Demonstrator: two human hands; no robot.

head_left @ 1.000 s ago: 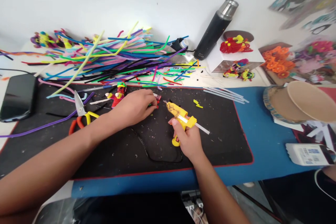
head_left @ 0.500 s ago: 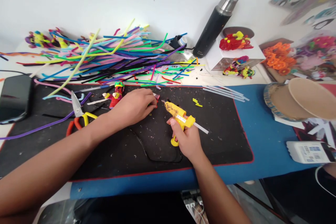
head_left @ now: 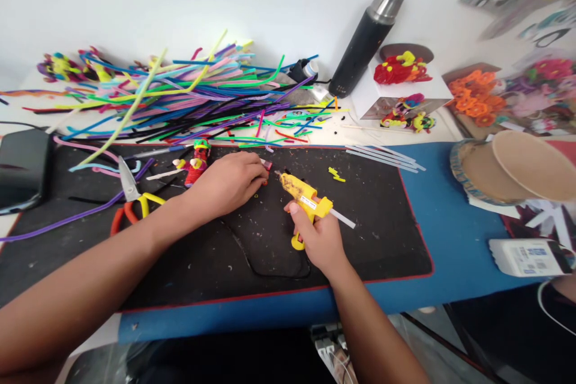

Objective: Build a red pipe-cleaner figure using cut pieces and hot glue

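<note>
My right hand [head_left: 321, 240] is wrapped round the handle of a yellow hot glue gun [head_left: 299, 189], whose nozzle points left toward my left hand. A clear glue stick [head_left: 343, 218] pokes out of its back. My left hand [head_left: 238, 179] is closed low over the black mat, fingers curled; what they hold is mostly hidden, though a bit of red shows at the fingertips. A small red and pale piece [head_left: 267, 164] lies just beyond them. Left of that hand is a red pipe-cleaner figure [head_left: 196, 169] with a green top. Scissors [head_left: 130, 186] with orange and yellow handles lie by my left forearm.
Many coloured pipe cleaners [head_left: 180, 93] are heaped along the wall. A black thermos [head_left: 364, 42] stands behind the mat [head_left: 369, 252]. Loose glue sticks [head_left: 382, 158] and yellow-green bits [head_left: 336, 174] lie to the right, a phone [head_left: 22, 168] at far left. Another person's dark clothing [head_left: 508, 330] shows lower right.
The whole view has shifted very slightly. Both hands and the glue gun keep nearly the same positions.
</note>
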